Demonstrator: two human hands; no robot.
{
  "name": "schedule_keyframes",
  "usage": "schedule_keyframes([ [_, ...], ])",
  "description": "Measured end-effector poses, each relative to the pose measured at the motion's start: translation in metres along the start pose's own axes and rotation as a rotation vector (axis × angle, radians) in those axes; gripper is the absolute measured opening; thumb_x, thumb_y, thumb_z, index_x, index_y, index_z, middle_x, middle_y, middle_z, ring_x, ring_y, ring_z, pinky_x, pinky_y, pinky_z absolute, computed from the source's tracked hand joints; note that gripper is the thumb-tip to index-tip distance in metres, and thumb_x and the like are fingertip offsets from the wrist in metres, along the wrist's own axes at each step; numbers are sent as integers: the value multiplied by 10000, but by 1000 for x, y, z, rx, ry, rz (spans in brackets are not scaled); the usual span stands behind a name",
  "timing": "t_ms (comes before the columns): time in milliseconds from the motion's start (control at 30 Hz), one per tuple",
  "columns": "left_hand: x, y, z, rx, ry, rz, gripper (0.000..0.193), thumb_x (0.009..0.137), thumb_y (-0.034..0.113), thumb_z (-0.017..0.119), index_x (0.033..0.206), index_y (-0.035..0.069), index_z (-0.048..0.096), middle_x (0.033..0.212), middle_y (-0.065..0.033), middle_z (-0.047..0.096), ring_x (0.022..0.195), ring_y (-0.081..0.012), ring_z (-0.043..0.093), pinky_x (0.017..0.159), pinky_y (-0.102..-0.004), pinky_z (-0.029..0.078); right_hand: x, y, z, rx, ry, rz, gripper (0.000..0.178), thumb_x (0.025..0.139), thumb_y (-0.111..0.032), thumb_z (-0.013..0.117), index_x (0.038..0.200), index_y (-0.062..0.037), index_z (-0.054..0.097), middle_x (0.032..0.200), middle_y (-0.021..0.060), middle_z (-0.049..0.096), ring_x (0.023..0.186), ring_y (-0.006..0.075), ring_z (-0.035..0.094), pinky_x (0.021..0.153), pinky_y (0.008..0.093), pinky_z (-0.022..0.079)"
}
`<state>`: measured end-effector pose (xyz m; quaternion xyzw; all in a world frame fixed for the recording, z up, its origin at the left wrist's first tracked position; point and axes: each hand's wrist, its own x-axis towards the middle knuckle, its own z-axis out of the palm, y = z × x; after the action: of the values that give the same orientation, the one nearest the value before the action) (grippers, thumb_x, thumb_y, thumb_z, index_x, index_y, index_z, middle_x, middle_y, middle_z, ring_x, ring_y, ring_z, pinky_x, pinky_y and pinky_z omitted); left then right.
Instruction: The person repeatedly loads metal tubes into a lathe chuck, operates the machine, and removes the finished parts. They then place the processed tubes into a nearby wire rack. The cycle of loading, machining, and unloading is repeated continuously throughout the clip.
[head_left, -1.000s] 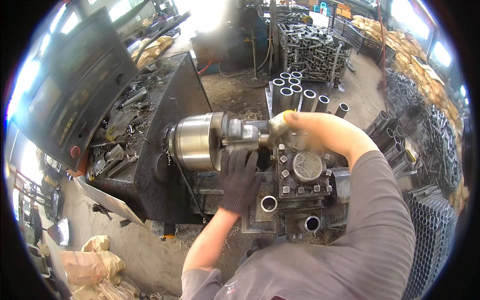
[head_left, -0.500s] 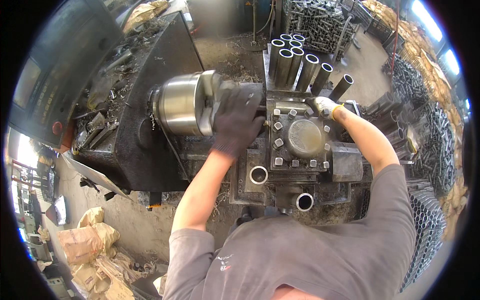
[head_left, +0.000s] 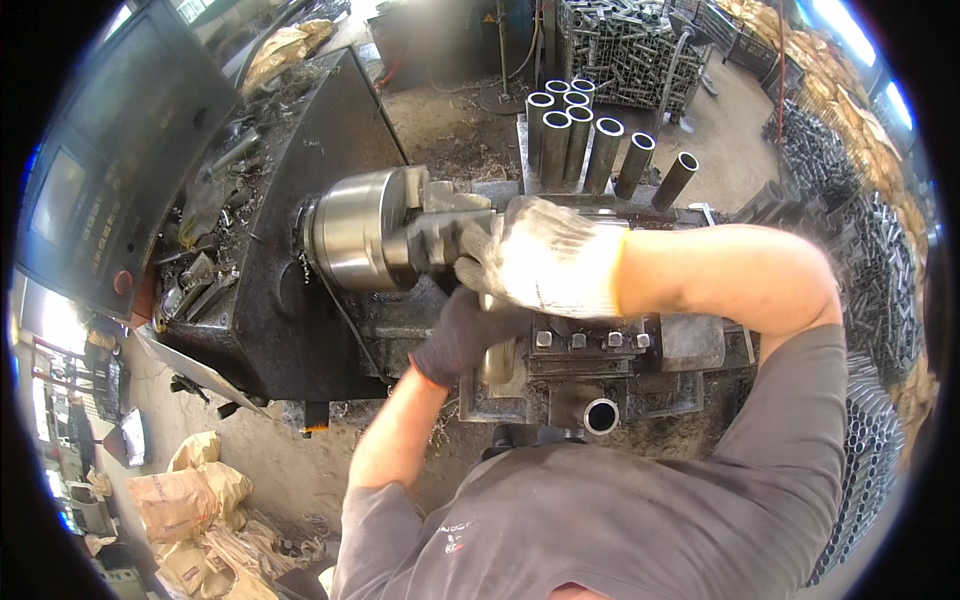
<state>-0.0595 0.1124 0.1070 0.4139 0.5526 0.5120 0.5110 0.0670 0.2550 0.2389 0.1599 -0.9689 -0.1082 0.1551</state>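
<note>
My right hand (head_left: 548, 258), in a whitish knit glove, reaches across the tool post to the steel lathe chuck (head_left: 358, 230). Its fingers curl around the near end of a metal tube (head_left: 462, 222) at the chuck jaws; motion blurs this spot. Below it my left hand (head_left: 462, 338), in a dark glove, closes on a second metal tube (head_left: 498, 362), which looks smeared. The right forearm and glove hide most of the tool post, leaving a row of square-headed bolts (head_left: 578, 341) in sight. Another tube (head_left: 601, 416) stands upright nearer my body.
Several upright tubes (head_left: 605, 155) stand on a plate behind the tool post. The headstock (head_left: 290, 170) carries swarf and loose tools at left. Wire bins of metal parts (head_left: 630, 60) sit at the back, stacked tubes (head_left: 868, 440) at right, paper sacks (head_left: 190, 490) at lower left.
My right hand has swung left from behind the tool post to the chuck. The left hand has come down from the chuck onto the tube that stood beside the tool post.
</note>
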Motion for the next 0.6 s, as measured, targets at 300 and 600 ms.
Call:
schedule_keyframes([
  [300,-47,-26,-35,256,415,145,427,989,229,705,1356,17,649,1115,-85,727,969,-166,666,904,-323,549,-96,109,74,-34,-543,770,262,822,-259,791,1001,-70,761,841,154,764,787,352,768,719,463,614],
  [600,-187,-255,-120,-570,1253,-226,241,1032,312,638,1026,74,677,870,-50,665,726,-190,628,680,-332,543,-144,102,178,361,-154,655,387,833,-320,807,990,26,739,883,225,753,825,389,740,740,473,576],
])
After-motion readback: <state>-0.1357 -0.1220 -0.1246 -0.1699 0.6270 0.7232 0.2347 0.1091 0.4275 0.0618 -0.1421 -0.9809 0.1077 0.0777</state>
